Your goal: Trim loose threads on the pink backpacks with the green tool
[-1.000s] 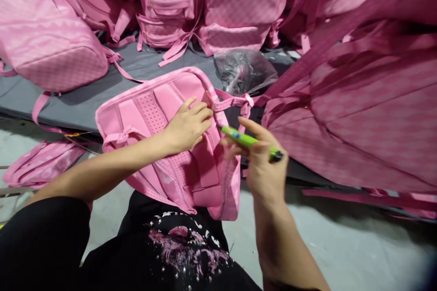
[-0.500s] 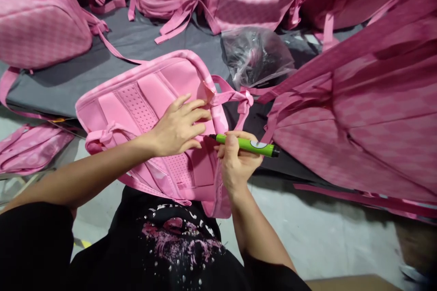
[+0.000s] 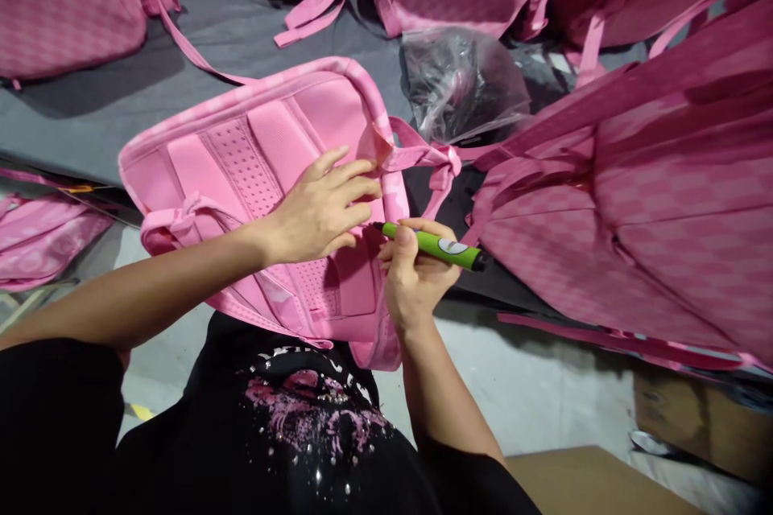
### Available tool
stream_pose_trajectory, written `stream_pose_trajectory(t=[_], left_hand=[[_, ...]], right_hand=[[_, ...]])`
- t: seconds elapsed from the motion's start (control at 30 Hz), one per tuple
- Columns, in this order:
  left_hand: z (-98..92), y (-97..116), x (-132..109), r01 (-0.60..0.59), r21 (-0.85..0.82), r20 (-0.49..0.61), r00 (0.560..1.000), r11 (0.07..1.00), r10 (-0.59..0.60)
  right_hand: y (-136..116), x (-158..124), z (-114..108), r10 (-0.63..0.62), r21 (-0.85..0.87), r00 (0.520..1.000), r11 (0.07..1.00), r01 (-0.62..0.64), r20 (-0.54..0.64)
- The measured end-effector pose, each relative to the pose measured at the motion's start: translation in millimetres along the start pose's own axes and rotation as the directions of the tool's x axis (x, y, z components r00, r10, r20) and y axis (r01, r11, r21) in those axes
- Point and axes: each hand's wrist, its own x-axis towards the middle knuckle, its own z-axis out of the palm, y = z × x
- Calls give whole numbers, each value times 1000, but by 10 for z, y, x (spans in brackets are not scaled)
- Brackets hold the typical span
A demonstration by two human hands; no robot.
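A pink backpack (image 3: 241,161) lies back-panel up, half on the grey table (image 3: 90,121) and half over my lap. My left hand (image 3: 320,205) rests flat on its padded back, fingers stretched toward the right edge. Just to the right, my right hand (image 3: 414,273) is closed around a green marker (image 3: 438,245), whose dark tip touches the backpack beside my left fingertips. A knotted pink strap (image 3: 435,165) hangs off the bag's right side.
Many more pink checkered backpacks (image 3: 664,177) are piled at the right and along the back of the table. A crumpled clear plastic bag (image 3: 462,80) lies behind the strap. Another pink bag (image 3: 36,233) sits low on the left. A cardboard box (image 3: 694,418) stands on the floor.
My right hand turned the marker and brought its tip down onto the backpack beside my left hand. The view tilted down and the backpack shifted slightly up in frame.
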Motion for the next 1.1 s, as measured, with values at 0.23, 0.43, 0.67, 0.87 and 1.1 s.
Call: stream_pose_trajectory(t=[0.23, 0.43, 0.67, 0.87, 1.1], left_hand=[[7, -27, -15, -13, 47, -1, 1000, 999, 13], [34, -28, -19, -11, 57, -9, 1000, 998, 11], [43, -48, -37, -39, 119, -126, 991, 992, 54], [61, 26, -38, -21, 194, -157, 986, 981, 52], [-288, -135, -15, -130, 319, 108, 989, 939, 101]], right_hand=[[37, 20, -45, -8, -68, 998, 998, 12, 58], [6, 86, -69, 30, -57, 990, 998, -22, 138], [-26, 148, -89, 39, -195, 992, 981, -15, 116], [-9, 159, -51, 35, -136, 990, 991, -16, 137], [-22, 140, -163, 41, -208, 975, 978, 6, 217]])
